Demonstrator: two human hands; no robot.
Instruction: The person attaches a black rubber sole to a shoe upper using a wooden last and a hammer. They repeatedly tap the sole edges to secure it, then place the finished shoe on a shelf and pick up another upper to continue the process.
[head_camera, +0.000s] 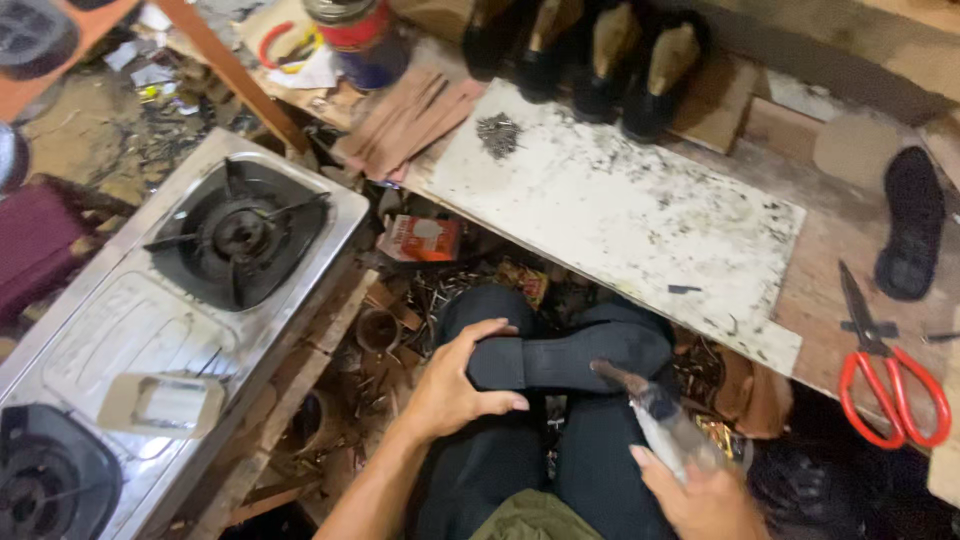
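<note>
The left hand (455, 385) grips the heel end of a black shoe (570, 355) lying sole-up on the person's knees, just below the white board (620, 210). The right hand (700, 495) holds a brush (655, 410), its tip touching the shoe.

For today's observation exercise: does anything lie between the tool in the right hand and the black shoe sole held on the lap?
Nothing visible does. The left hand clasps the heel end of the black sole, leaving the rest bare. The tool in the right hand points its tip at the sole's near edge, with nothing between them.
</note>
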